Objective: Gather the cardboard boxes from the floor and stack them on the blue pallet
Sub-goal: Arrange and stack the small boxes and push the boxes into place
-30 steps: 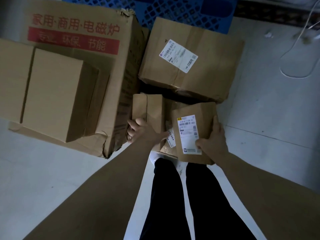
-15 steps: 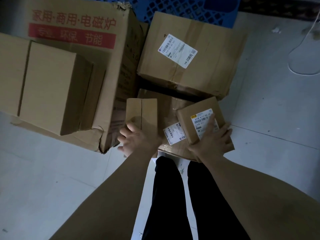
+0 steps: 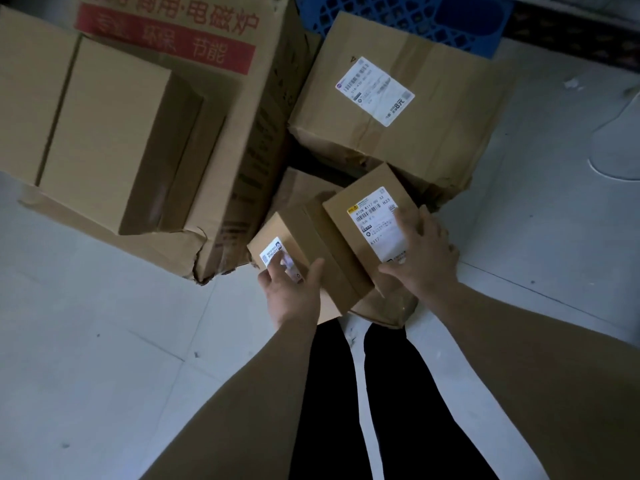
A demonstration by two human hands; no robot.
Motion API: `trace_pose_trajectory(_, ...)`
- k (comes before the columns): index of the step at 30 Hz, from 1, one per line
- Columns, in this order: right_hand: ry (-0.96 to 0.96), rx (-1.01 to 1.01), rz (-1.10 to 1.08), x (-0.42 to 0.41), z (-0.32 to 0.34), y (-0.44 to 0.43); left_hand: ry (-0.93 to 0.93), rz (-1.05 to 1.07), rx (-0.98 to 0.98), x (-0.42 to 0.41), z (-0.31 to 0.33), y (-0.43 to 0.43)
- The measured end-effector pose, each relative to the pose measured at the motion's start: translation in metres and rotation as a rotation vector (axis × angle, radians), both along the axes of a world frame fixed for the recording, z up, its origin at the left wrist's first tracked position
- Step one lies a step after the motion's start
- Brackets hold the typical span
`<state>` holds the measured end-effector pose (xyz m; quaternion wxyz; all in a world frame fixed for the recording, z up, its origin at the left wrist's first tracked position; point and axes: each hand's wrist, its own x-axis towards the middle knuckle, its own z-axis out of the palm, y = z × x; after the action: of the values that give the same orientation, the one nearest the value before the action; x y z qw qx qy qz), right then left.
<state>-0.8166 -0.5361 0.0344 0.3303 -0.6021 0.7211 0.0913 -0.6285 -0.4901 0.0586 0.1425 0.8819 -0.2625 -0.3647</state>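
Observation:
Two small cardboard boxes lie side by side on a flatter box (image 3: pixel 300 187) on the floor in front of my feet. My left hand (image 3: pixel 291 295) rests on the left small box (image 3: pixel 313 233), fingers straight over its white label. My right hand (image 3: pixel 423 252) lies flat on the right small box (image 3: pixel 360 206), covering part of its shipping label. A larger taped box (image 3: pixel 440 109) sits just behind them, leaning against the blue pallet (image 3: pixel 433 15) at the top edge.
A big torn box with red print (image 3: pixel 249 109) fills the left, with a plain box (image 3: pixel 114 133) lying on it. My legs in black trousers (image 3: pixel 349 393) stand below. A white cable (image 3: pixel 609 168) lies on the pale floor at right.
The left box has been turned from its narrow side so that its label faces up. The right box has rotated and slid beside it. Both hands now lie on top.

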Motion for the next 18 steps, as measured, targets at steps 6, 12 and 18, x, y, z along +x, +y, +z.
trace_pose_trajectory(6, 0.009, 0.022, -0.211, -0.008, -0.006, 0.019, 0.069, 0.285, 0.025, 0.008, -0.008, -0.003)
trace_pose_trajectory(12, -0.138, -0.03, -0.037, -0.003, -0.008, -0.007, 0.349, 0.581, 0.291, 0.02, -0.007, 0.001)
trace_pose_trajectory(18, -0.115, 0.001, -0.161, 0.014, -0.016, -0.037, 0.485, 0.624, 0.388, 0.015, -0.011, 0.013)
